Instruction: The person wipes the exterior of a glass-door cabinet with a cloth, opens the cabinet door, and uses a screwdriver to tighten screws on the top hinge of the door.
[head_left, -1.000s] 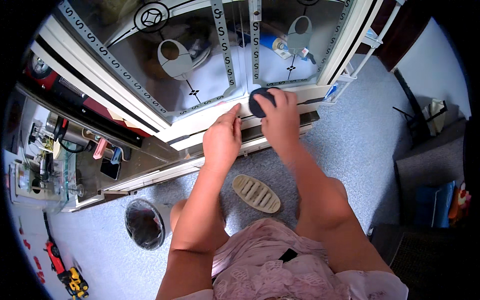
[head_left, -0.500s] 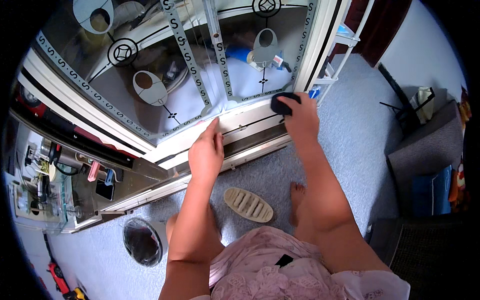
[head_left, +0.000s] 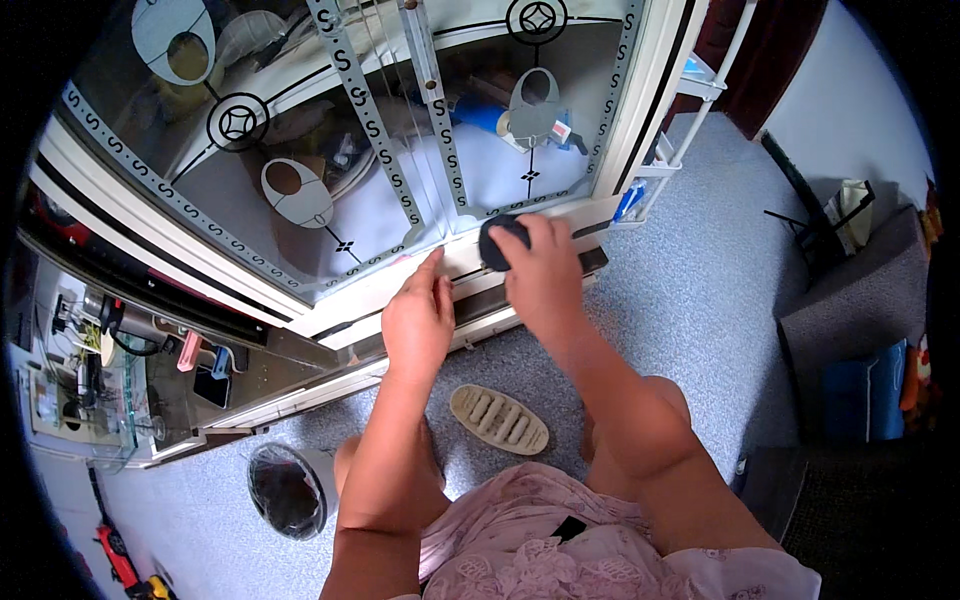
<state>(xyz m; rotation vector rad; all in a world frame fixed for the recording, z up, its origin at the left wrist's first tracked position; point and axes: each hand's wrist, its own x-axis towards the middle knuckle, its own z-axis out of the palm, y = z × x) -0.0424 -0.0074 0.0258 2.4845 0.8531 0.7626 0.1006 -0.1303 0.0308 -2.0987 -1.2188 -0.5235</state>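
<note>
My right hand [head_left: 545,275] grips a dark, rounded pad [head_left: 503,243], possibly a sponge or folded cloth; its exact kind does not show. The pad lies against the white lower frame [head_left: 460,258] of a glass-fronted cabinet, just under the glass. To its left, my left hand [head_left: 417,312] rests on the same frame with its index finger stretched out and nothing visible in it. Above both hands stand the patterned glass doors [head_left: 400,170], with a blue item [head_left: 480,112] and other objects behind them.
A beige slipper [head_left: 499,420] lies on the grey floor between my feet. The lined waste bin [head_left: 290,490] stands at left, below a counter [head_left: 255,385] with a phone on it. A white shelf rack [head_left: 665,165] and a grey sofa [head_left: 855,290] are at right.
My right hand has slid the dark pad leftward along the cabinet frame, closer to my left hand. The left hand has stayed nearly in place.
</note>
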